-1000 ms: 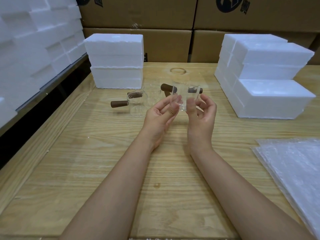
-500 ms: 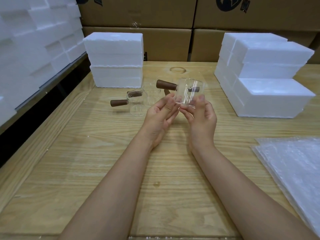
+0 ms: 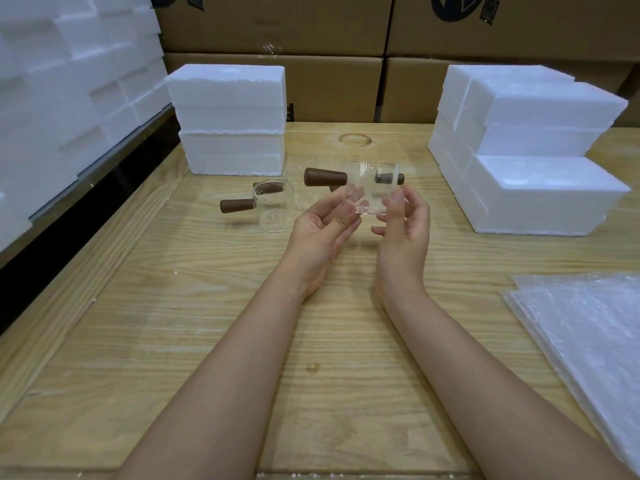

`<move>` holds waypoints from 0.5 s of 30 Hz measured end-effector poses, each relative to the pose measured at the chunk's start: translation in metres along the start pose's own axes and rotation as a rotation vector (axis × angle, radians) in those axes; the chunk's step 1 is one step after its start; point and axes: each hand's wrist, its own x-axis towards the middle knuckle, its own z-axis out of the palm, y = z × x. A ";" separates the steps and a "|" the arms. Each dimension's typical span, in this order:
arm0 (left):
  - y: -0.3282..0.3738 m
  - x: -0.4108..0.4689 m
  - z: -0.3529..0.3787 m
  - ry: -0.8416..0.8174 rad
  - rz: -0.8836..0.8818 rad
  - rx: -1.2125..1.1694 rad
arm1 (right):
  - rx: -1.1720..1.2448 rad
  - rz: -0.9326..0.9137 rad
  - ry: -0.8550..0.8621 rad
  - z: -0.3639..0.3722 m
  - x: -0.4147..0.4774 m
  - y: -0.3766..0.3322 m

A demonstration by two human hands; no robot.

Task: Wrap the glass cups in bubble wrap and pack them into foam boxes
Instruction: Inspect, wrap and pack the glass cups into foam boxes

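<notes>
Soft, even overhead light brightens the wooden table [image 3: 173,341] and nearly bleaches the white foam boxes [image 3: 547,188], whose surfaces lose detail. Only faint shadows fall beneath the left hand [image 3: 322,233] and right hand [image 3: 405,233]. The glass cup [image 3: 370,188] carries pale glints. Wide-angle distortion bends the edges, and the bubble wrap [image 3: 588,334] looks soft.

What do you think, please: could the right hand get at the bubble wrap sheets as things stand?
Probably yes, once freed: the right hand helps the left hand hold the glass cup, but the bubble wrap sheets lie on its own side, with only bare table between.
</notes>
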 end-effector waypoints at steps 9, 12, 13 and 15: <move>-0.003 0.000 0.001 0.003 0.049 0.141 | 0.034 -0.017 -0.072 0.000 -0.001 0.001; -0.001 -0.001 0.001 0.007 0.071 0.136 | 0.090 -0.024 -0.054 0.001 -0.001 0.000; 0.000 -0.001 0.001 0.009 0.065 0.110 | 0.103 -0.015 -0.055 0.001 -0.001 0.000; 0.001 -0.001 0.000 0.016 0.025 0.043 | 0.112 0.011 -0.055 0.002 -0.001 0.000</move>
